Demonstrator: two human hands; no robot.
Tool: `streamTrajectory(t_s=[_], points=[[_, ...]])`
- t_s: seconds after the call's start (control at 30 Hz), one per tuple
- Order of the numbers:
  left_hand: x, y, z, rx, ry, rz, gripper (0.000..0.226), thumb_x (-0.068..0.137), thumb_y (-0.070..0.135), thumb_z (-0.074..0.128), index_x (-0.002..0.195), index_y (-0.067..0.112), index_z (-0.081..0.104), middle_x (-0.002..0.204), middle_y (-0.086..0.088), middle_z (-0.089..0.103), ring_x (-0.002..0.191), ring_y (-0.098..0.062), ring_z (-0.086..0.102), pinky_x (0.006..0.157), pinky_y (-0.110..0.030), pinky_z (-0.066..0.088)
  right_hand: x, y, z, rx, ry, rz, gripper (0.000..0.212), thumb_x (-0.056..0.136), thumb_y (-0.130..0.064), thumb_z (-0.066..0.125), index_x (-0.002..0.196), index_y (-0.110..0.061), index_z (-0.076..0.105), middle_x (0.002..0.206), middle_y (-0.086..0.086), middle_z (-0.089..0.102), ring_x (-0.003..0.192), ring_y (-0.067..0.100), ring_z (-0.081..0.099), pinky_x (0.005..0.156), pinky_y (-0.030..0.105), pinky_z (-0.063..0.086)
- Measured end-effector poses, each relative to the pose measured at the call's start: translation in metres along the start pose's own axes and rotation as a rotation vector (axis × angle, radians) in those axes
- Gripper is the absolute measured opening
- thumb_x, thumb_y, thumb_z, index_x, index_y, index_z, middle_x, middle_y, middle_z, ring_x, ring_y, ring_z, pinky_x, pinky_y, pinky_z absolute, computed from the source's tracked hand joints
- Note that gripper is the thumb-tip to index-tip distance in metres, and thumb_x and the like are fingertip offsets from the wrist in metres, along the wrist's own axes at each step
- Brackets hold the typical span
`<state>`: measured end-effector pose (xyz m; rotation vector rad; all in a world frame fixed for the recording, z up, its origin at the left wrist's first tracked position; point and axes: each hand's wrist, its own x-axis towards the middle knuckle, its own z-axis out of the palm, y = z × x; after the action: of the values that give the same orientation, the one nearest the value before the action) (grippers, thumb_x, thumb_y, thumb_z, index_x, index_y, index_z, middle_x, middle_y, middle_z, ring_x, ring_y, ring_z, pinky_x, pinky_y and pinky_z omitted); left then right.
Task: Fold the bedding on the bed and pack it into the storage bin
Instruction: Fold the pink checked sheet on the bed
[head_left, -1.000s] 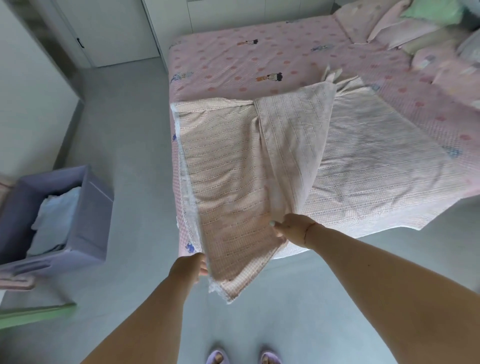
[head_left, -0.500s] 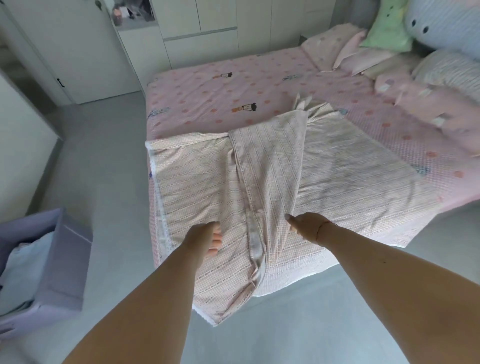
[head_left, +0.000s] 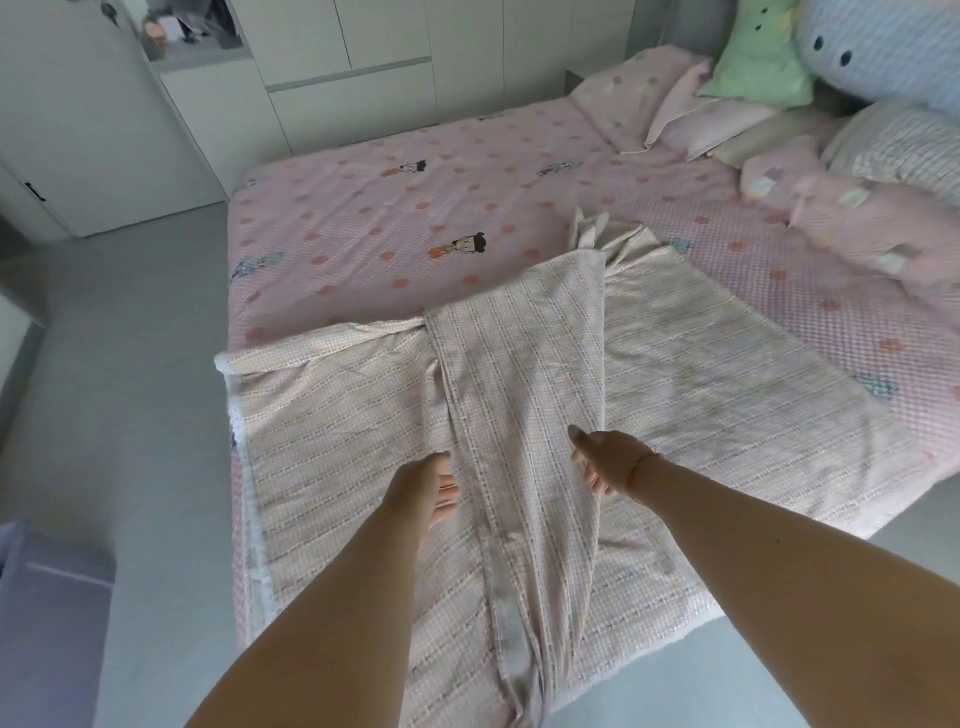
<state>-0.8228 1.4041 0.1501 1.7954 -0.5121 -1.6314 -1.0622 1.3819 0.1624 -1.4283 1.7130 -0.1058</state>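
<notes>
Since a second ago your left hand (head_left: 423, 486) has come up off the hanging hem and now sits beside the long folded strip of the checked blanket (head_left: 519, 415), and your view has swung up so more of the bed and less of the floor shows. Your right hand (head_left: 605, 460) hasn't really gone anywhere; it's on the right edge of that strip, thumb on top and fingers tucked under the fold, so it looks like a pinch on the cloth. The left one has its fingers loosely curled against the fabric, and you can't tell from here whether it's actually got hold of anything.

What that means, I'd say: the blanket's no longer being held up, it's lying across the foot of the pink bed (head_left: 415, 218) with its near end drooping over the edge towards the floor. So you're still early in the folding, one lengthwise fold roughly in and pretty crooked, with a bunched corner at the far end.

Around you: the purple storage bin (head_left: 57, 597) is just peeking in at the bottom left, well apart from the blanket. Pillows (head_left: 753, 62) are stacked at the head of the bed, not in your way. White cabinets (head_left: 363, 62) run along the far wall.
</notes>
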Motion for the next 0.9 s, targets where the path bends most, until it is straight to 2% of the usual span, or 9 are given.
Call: streamTrajectory(t_s=[0.13,0.27,0.37,0.47,0.57,0.63,0.7,0.83,0.9], points=[[0.054,0.016,0.015,-0.042,0.018,-0.059,0.020,0.099,0.017,0.049,0.080,0.015,0.046,0.071,-0.002,0.036,0.062,-0.014,0.040,0.061,-0.027,0.039,0.049,-0.001,-0.008,0.079,0.001,0.043,0.063,0.099,-0.054,0.020,0.108,-0.008,0.063,0.082,0.010,0.068,0.084,0.027,0.068,0.089,0.042,0.052],[0.103,0.018,0.027,-0.013,0.014,-0.110,0.016,0.101,0.024,0.047,0.108,0.011,0.053,0.099,-0.007,0.049,0.101,-0.023,0.052,0.097,-0.038,0.042,0.091,0.005,-0.013,0.144,-0.010,0.080,0.061,0.099,-0.054,0.020,0.106,-0.010,0.062,0.081,0.007,0.067,0.079,0.024,0.068,0.085,0.040,0.055],[0.138,0.014,0.035,0.042,0.037,-0.125,0.040,0.098,0.031,0.052,0.129,0.006,0.050,0.113,-0.010,0.049,0.114,-0.027,0.051,0.094,-0.038,0.041,0.120,0.013,-0.014,0.203,-0.010,0.081,0.060,0.099,-0.053,0.022,0.104,-0.009,0.063,0.079,0.009,0.068,0.078,0.025,0.068,0.085,0.042,0.054],[0.169,0.010,0.045,0.064,0.094,-0.108,0.025,0.096,0.032,0.055,0.091,0.008,0.056,0.082,-0.005,0.048,0.073,-0.019,0.050,0.066,-0.029,0.040,0.146,0.023,-0.016,0.232,-0.013,0.080,0.058,0.101,-0.049,0.023,0.103,-0.009,0.064,0.078,0.011,0.067,0.076,0.025,0.067,0.083,0.039,0.054],[0.191,0.009,0.053,0.135,0.161,-0.092,0.037,0.090,0.036,0.061,0.107,0.003,0.062,0.064,-0.004,0.050,0.054,-0.018,0.047,0.054,-0.025,0.038,0.169,0.036,-0.026,0.249,-0.019,0.078,0.055,0.101,-0.048,0.024,0.101,-0.009,0.063,0.079,0.012,0.067,0.080,0.029,0.067,0.083,0.041,0.055],[0.221,-0.002,0.056,0.111,0.197,-0.050,0.078,0.072,0.054,0.067,0.136,0.015,0.045,0.102,-0.010,0.067,0.086,-0.027,0.065,0.080,-0.035,0.053,0.181,0.045,-0.034,0.273,-0.025,0.079,0.053,0.101,-0.047,0.025,0.099,-0.010,0.063,0.080,0.013,0.068,0.080,0.029,0.068,0.083,0.042,0.055],[0.234,-0.003,0.068,0.104,0.249,-0.035,0.099,0.063,0.060,0.070,0.146,0.034,0.023,0.144,-0.003,0.047,0.123,-0.030,0.053,0.103,-0.051,0.043,0.191,0.057,-0.046,0.314,-0.029,0.084,0.052,0.101,-0.047,0.026,0.099,-0.010,0.063,0.078,0.012,0.067,0.076,0.027,0.067,0.079,0.040,0.056],[0.213,0.021,0.117,0.068,0.156,0.106,0.051,0.076,0.034,0.070,0.123,0.018,0.057,0.128,-0.002,0.061,0.113,-0.027,0.059,0.102,-0.047,0.045,0.207,0.077,-0.083,0.471,0.003,0.138,0.056,0.101,-0.047,0.028,0.103,-0.004,0.063,0.077,0.014,0.066,0.071,0.025,0.065,0.065,0.031,0.052],[0.195,0.030,0.147,0.055,0.000,0.182,0.047,0.074,0.031,0.068,0.120,0.022,0.060,0.122,0.000,0.067,0.112,-0.022,0.062,0.102,-0.048,0.045,0.213,0.080,-0.105,0.558,0.022,0.178,0.059,0.100,-0.048,0.028,0.104,0.000,0.063,0.075,0.015,0.064,0.068,0.026,0.063,0.061,0.031,0.050]])
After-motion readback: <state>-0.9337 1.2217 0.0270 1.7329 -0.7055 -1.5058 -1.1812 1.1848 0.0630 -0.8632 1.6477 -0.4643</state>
